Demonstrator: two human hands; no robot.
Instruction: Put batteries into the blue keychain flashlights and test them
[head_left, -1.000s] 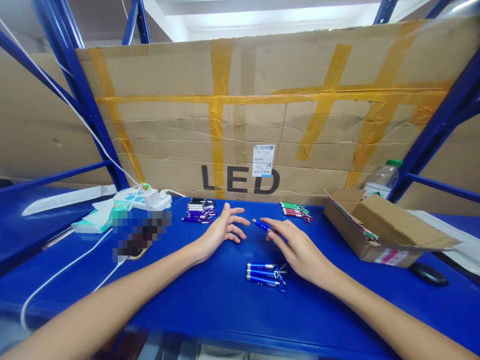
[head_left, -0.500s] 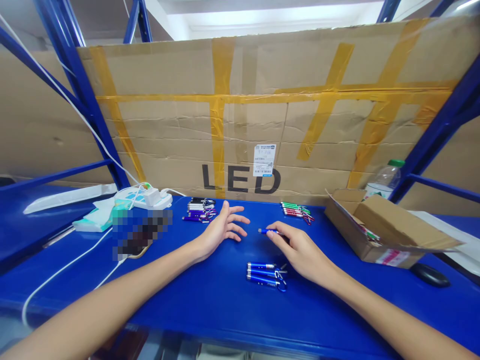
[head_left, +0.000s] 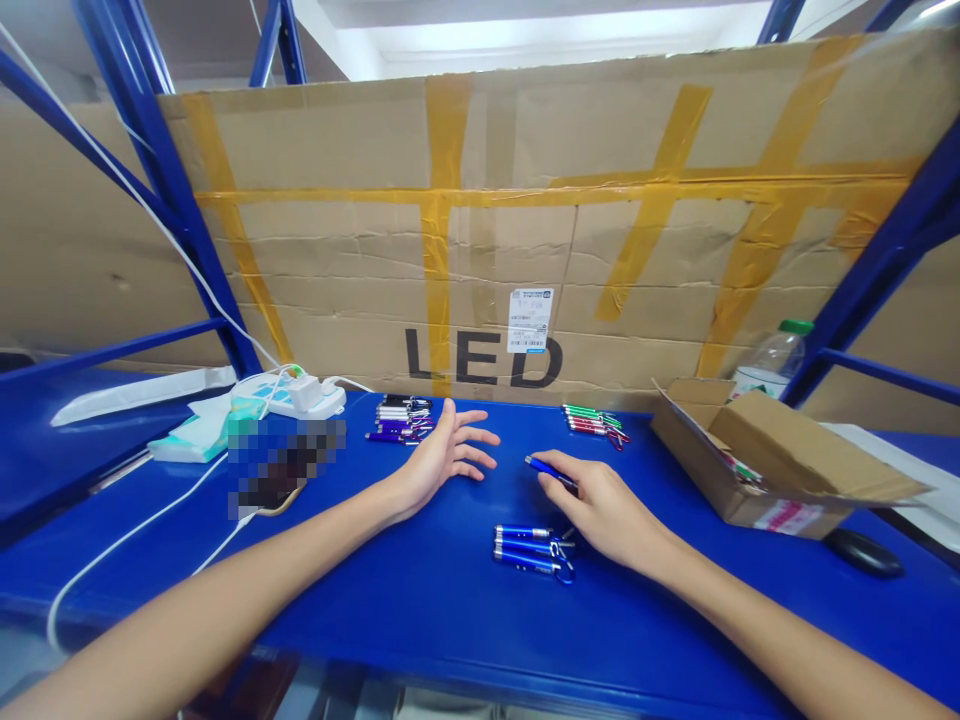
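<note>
Between the thumb and fingers of my right hand [head_left: 600, 500] is a small blue keychain flashlight [head_left: 551, 472], its silver tip pointing left. Just below that hand, several blue keychain flashlights [head_left: 523, 547] with clips lie side by side on the blue table [head_left: 420, 620]. My left hand [head_left: 450, 455] hangs open over the table, fingers spread and nothing in them. Left of it lies a row of black, silver and purple keychain flashlights [head_left: 401, 420], partly behind the hand. Farther back, green and red keychain flashlights [head_left: 589, 420] form another row.
An open cardboard box [head_left: 720, 470] with small items inside stands at right, a black mouse [head_left: 862, 552] beside it. On the left are a phone [head_left: 281, 485], a tissue pack [head_left: 199, 430], a power strip [head_left: 322, 402] and white cables. A cardboard wall [head_left: 360, 260] closes the back.
The flashlight in my right hand has tilted, its silver tip now higher than its other end, and shifted slightly right. My left hand has hardly moved.
</note>
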